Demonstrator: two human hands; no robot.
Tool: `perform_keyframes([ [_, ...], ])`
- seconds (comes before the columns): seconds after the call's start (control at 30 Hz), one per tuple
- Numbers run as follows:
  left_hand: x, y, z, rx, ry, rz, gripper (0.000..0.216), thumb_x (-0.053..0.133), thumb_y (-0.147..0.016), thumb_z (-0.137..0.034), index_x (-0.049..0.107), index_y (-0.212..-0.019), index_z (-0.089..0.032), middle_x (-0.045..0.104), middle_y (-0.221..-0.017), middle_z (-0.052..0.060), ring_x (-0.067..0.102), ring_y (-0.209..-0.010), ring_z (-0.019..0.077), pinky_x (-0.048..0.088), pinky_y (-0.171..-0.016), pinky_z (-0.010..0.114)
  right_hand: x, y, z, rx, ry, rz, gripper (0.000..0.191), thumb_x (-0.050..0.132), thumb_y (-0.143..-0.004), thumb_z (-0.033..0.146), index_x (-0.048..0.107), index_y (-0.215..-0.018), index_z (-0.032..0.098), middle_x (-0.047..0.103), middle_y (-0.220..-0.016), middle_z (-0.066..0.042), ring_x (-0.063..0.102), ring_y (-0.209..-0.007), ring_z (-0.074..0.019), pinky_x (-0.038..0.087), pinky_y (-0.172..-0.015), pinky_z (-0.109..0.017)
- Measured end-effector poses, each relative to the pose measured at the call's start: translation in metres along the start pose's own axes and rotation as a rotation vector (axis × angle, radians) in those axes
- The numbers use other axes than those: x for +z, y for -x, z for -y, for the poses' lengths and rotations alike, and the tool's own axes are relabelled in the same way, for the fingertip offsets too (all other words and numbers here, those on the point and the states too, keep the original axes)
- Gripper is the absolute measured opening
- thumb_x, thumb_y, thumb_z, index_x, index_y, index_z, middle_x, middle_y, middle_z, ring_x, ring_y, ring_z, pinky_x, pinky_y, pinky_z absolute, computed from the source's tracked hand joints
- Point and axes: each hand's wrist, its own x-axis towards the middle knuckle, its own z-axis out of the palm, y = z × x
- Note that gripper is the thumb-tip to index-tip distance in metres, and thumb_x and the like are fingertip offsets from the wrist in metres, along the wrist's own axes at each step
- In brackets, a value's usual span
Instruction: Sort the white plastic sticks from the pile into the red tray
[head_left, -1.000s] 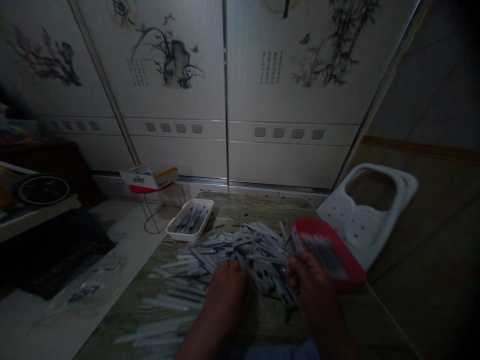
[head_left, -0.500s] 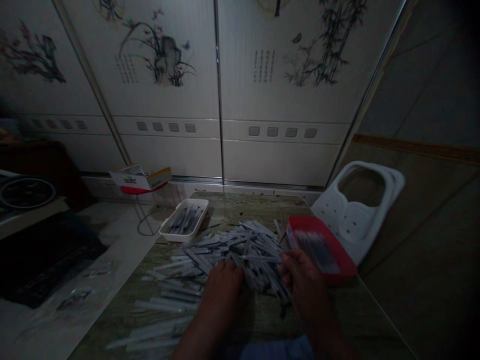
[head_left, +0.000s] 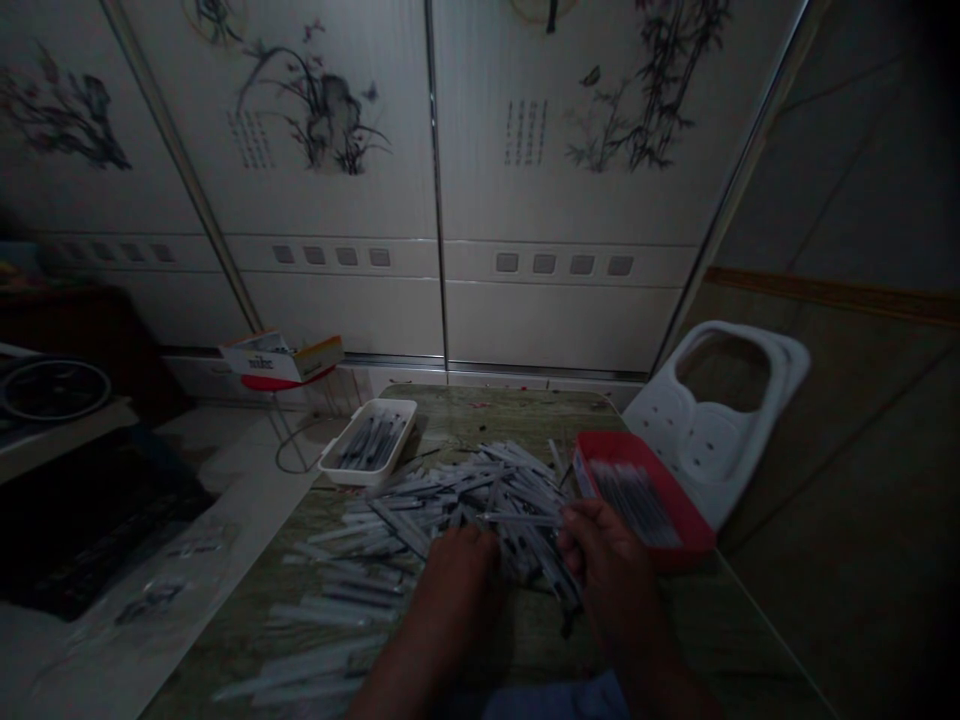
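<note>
A big heap of thin pale pen-like sticks (head_left: pixel 450 505) lies across the green marbled table (head_left: pixel 487 410). My left hand (head_left: pixel 457 580) rests on the near edge of the heap, fingers curled down into the sticks. My right hand (head_left: pixel 604 570) is at the heap's right side, fingers closed around one stick that points left. The scene is dim, and what the left fingers grip is hidden.
A red tray (head_left: pixel 675 520) with dark sticks sits right of my right hand. A white tray (head_left: pixel 367 440) with more sticks stands at the far left of the table. A white plastic stool (head_left: pixel 720 420) leans at the right. A small box (head_left: pixel 281 358) is beyond, by the sliding doors.
The camera shifted slightly, so everything slid left in view. My hands stay in the heap, the left one edging a little to the right.
</note>
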Motion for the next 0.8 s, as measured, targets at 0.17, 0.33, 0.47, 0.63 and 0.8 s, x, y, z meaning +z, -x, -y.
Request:
perform_keyframes([
  [0.17, 0.004, -0.004, 0.009, -0.015, 0.249, -0.156, 0.004, 0.065, -0.079, -0.018, 0.065, -0.081, -0.021, 0.067, -0.095, 0.008, 0.057, -0.093, 0.0259, 0.039, -0.081, 0.034, -0.001, 0.001, 0.000, 0.012, -0.004, -0.019, 0.025, 0.071, -0.086, 0.046, 0.064, -0.091, 0.022, 0.058, -0.066, 0.005, 0.046, -0.055, -0.0106, 0.035, -0.048, -0.021],
  [0.33, 0.007, -0.010, 0.019, -0.184, 0.940, -0.319, 0.017, 0.072, -0.084, -0.035, 0.066, -0.078, -0.020, 0.063, -0.073, 0.001, 0.057, -0.072, 0.0189, 0.039, -0.065, 0.027, 0.000, 0.001, 0.002, 0.027, -0.081, -0.035, 0.025, 0.074, -0.084, 0.045, 0.062, -0.086, 0.023, 0.057, -0.066, 0.005, 0.043, -0.052, -0.0091, 0.032, -0.046, -0.020],
  [0.47, 0.005, -0.012, 0.021, -0.298, 1.383, -0.344, 0.029, 0.078, -0.080, -0.046, 0.070, -0.088, -0.019, 0.066, -0.075, 0.001, 0.058, -0.066, 0.0153, 0.041, -0.063, 0.024, 0.000, 0.001, 0.003, 0.038, -0.111, -0.039, 0.026, 0.075, -0.083, 0.045, 0.061, -0.086, 0.023, 0.057, -0.065, 0.006, 0.042, -0.052, -0.0087, 0.032, -0.046, -0.020],
  [0.63, 0.004, -0.012, 0.020, -0.300, 1.683, -0.369, 0.034, 0.079, -0.081, -0.045, 0.070, -0.100, -0.018, 0.067, -0.076, 0.000, 0.060, -0.066, 0.0123, 0.046, -0.066, 0.023, 0.000, 0.001, 0.003, 0.050, -0.105, -0.025, 0.027, 0.077, -0.082, 0.045, 0.062, -0.085, 0.023, 0.056, -0.064, 0.006, 0.043, -0.053, -0.0085, 0.032, -0.047, -0.019],
  [0.8, 0.002, -0.012, 0.019, -0.321, 1.709, -0.362, 0.035, 0.079, -0.082, -0.045, 0.071, -0.101, -0.017, 0.066, -0.071, -0.001, 0.059, -0.062, 0.0110, 0.044, -0.061, 0.021, 0.000, 0.002, 0.001, 0.036, -0.072, -0.002, 0.027, 0.074, -0.085, 0.046, 0.062, -0.087, 0.023, 0.055, -0.064, 0.006, 0.042, -0.054, -0.0092, 0.033, -0.048, -0.020],
])
